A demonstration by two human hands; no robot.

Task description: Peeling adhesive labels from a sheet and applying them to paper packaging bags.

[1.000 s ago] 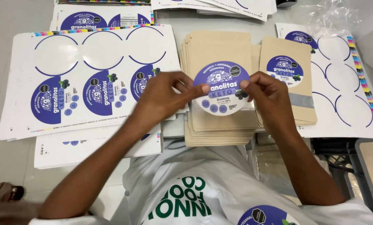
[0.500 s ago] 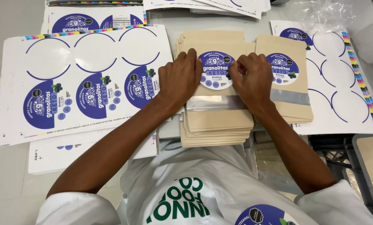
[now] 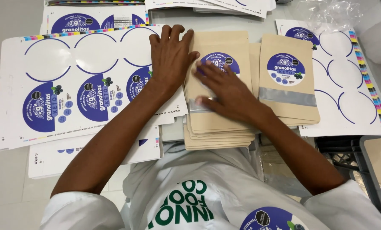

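A stack of tan paper pouches lies in front of me. The top pouch carries a round blue sticker. My left hand lies flat on the stack's left edge, fingers spread. My right hand rests flat on the top pouch, its fingers on the sticker and its thumb by the pouch's clear window strip. Neither hand grips anything. To the right, another tan pouch with the same blue sticker tops a second pile.
A white sticker sheet with three blue round stickers and several empty circles lies at the left, more sheets under and behind it. Another mostly peeled sheet lies at the right. Crumpled clear plastic sits far right. A dark crate stands lower right.
One second ago both hands held the round sticker above the top pouch. They set it down on the pouch, and my right hand now lies flat over it while the left moved to the stack's edge.
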